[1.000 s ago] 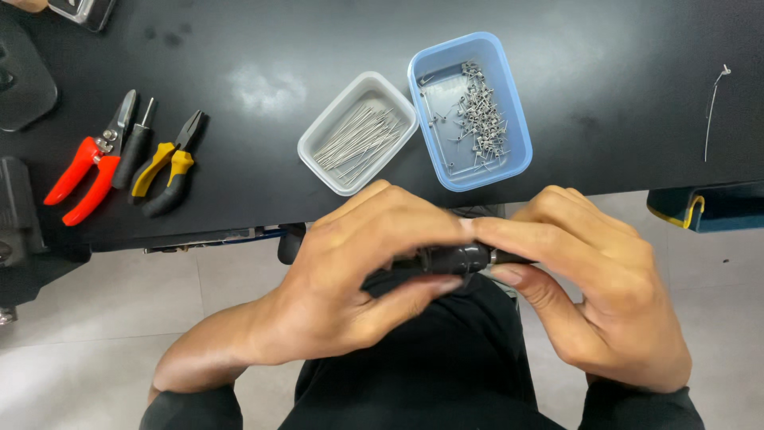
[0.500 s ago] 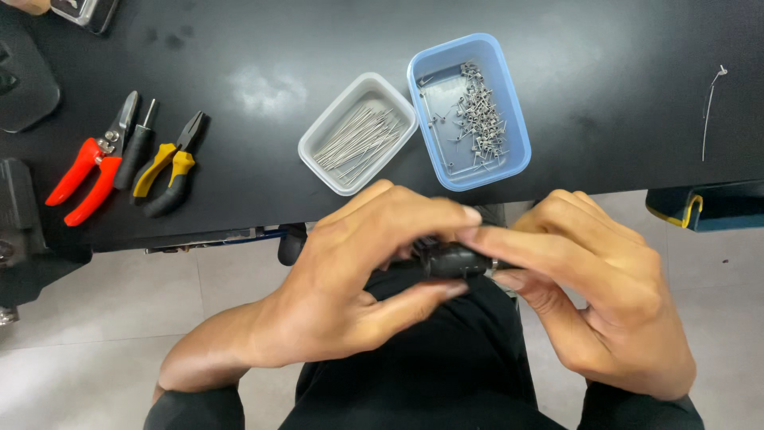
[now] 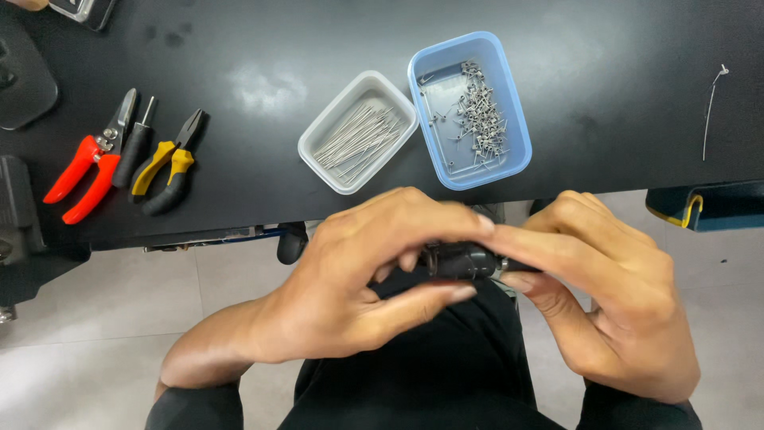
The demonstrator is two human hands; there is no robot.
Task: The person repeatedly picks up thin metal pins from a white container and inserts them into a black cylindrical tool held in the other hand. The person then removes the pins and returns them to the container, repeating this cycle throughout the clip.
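Both my hands meet over my lap, below the table's front edge. My left hand point(image 3: 358, 279) wraps around a small black cylindrical tool point(image 3: 463, 259), thumb underneath and fingers over the top. My right hand point(image 3: 613, 295) pinches the tool's right end between thumb and forefinger. Most of the tool is hidden by my fingers.
On the black table point(image 3: 239, 48) stand a white tray point(image 3: 357, 131) of straight thin wires and a blue tray point(image 3: 469, 107) of several small wire coils. Red cutters point(image 3: 87, 169), a black screwdriver point(image 3: 133, 145) and yellow-handled pliers point(image 3: 171, 163) lie at the left. A loose wire point(image 3: 711, 107) lies at right.
My hands have shifted only slightly around the black tool; my right fingers have slid a little along its end. Nothing on the table moved.
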